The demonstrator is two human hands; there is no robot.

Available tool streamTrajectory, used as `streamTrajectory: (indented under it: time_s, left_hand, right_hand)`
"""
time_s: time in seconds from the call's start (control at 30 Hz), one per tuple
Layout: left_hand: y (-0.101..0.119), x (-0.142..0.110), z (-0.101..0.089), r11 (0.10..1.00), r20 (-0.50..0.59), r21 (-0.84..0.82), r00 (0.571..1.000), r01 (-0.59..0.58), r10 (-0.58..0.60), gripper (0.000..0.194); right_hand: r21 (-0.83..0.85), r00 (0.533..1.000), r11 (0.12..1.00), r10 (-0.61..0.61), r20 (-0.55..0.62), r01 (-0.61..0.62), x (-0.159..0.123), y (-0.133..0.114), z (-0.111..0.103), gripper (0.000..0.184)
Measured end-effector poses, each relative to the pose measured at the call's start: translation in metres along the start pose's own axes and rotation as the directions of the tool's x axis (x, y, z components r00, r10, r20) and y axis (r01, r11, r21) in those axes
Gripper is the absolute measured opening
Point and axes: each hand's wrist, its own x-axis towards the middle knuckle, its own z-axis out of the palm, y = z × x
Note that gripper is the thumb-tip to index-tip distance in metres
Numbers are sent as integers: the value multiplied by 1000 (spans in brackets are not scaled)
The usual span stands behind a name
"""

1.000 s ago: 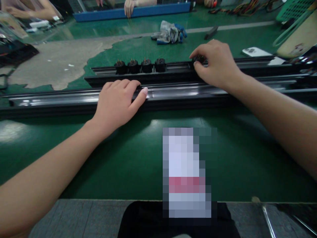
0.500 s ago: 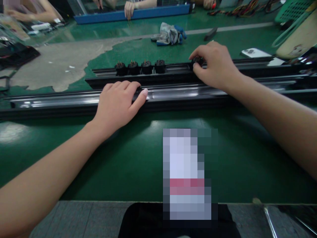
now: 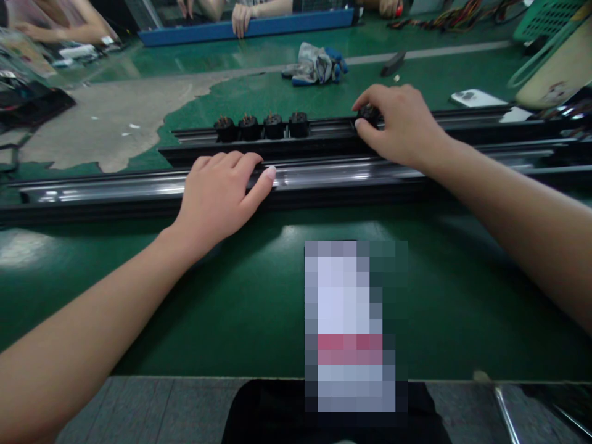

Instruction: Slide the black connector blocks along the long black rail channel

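Note:
My left hand (image 3: 222, 194) lies across the near long black rail (image 3: 324, 176), fingers bent over its far edge and thumb along its shiny channel. My right hand (image 3: 400, 120) is closed around a black round piece (image 3: 369, 113) at the far black rail (image 3: 333, 127), thumb in front and fingers behind; most of that piece is hidden. To its left, several similar black round sockets (image 3: 274, 125) with small upright pins sit in a row along the far rail.
Grey-blue work gloves (image 3: 317, 63) lie beyond the rails. A white phone (image 3: 478, 98), a green basket (image 3: 548, 21) and wires (image 3: 456, 17) are at the right. Other people's hands (image 3: 242, 20) rest near a blue bar (image 3: 259, 28). A bare grey patch (image 3: 124, 111) marks the green table.
My right hand has shifted slightly, its thumb moving a little left on the round piece. The left hand stays in place on the near rail.

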Motion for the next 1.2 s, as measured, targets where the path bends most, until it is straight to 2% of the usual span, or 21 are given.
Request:
streamTrajectory:
  time_s: [0.47,1.03,1.2]
  left_hand:
    - [0,0,0,1000,11,-7,1000,9,-9,58]
    - [-1,0,1,998,19,-45,999,31,-30,57]
    - [-2,0,1,1000,2,-23,1000,5,-5,57]
  right_hand:
    - [5,999,1000,31,-35,-30,2,3,0,23]
    - [4,998,998,56,-24,-56,2,4,0,28]
    - [29,995,998,64,-72,-63,2,4,2,20]
